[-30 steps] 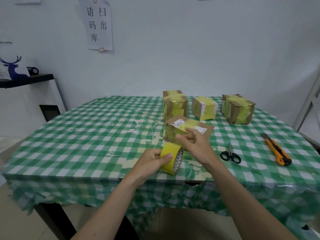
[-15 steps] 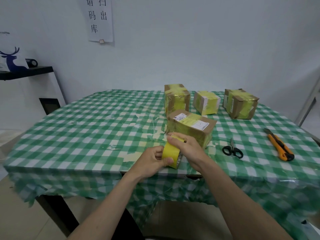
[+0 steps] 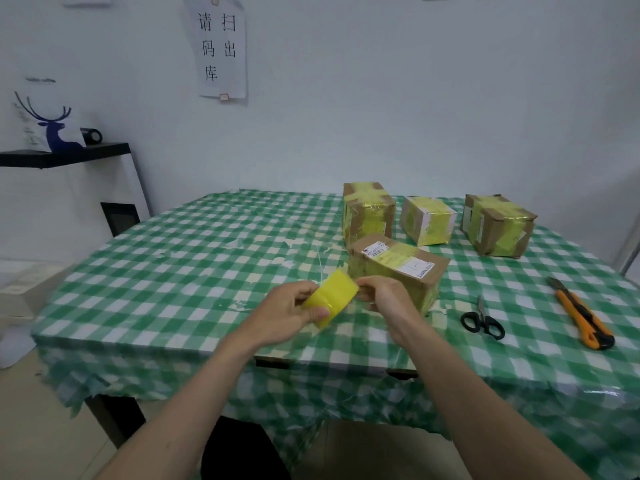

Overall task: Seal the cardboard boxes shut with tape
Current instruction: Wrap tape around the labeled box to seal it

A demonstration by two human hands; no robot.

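The person's left hand (image 3: 287, 311) grips a yellow tape roll (image 3: 330, 297) above the near edge of the checked surface (image 3: 194, 271), while the right hand (image 3: 384, 294) pinches the roll's far side, just in front of a cardboard box (image 3: 398, 268). Scissors (image 3: 481, 320) lie to the right

Black-handled scissors (image 3: 482, 322) and an orange utility knife (image 3: 581, 313) lie apart on the right of the green checked tablecloth (image 3: 194, 258). A paper sign (image 3: 220, 46) with characters hangs on the wall, and a deer picture (image 3: 52, 128) stands on a black-topped cabinet (image 3: 69, 188) at left.
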